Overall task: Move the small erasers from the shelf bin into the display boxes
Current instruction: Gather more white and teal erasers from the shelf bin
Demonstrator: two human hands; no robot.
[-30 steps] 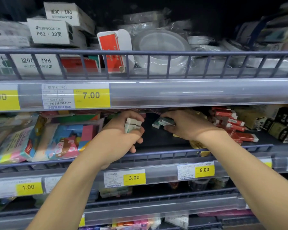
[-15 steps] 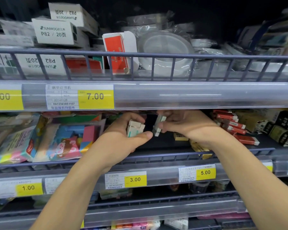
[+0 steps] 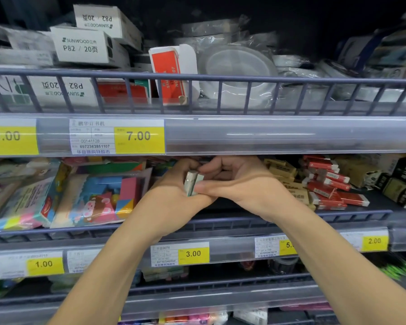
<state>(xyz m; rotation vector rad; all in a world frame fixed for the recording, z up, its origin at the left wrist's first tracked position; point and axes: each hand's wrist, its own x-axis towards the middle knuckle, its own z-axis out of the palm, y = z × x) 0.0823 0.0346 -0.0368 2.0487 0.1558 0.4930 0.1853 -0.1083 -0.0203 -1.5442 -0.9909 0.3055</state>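
Left hand [image 3: 171,195] and right hand [image 3: 239,184] meeting in front of the middle shelf [image 3: 244,221], fingers [image 3: 209,168] of both curled around a small stack of erasers [image 3: 192,184] pinched upright between them. Right of the fingers, red eraser packs [image 3: 326,184]; left, colourful toy packets [image 3: 99,198].

The small erasers [image 3: 192,185] show only as a sliver between the left hand [image 3: 174,195] and right hand [image 3: 239,181], their count unreadable, while the fingertips vanish under the shelf rail [image 3: 279,134] and the far-right packets [image 3: 403,181] blur.
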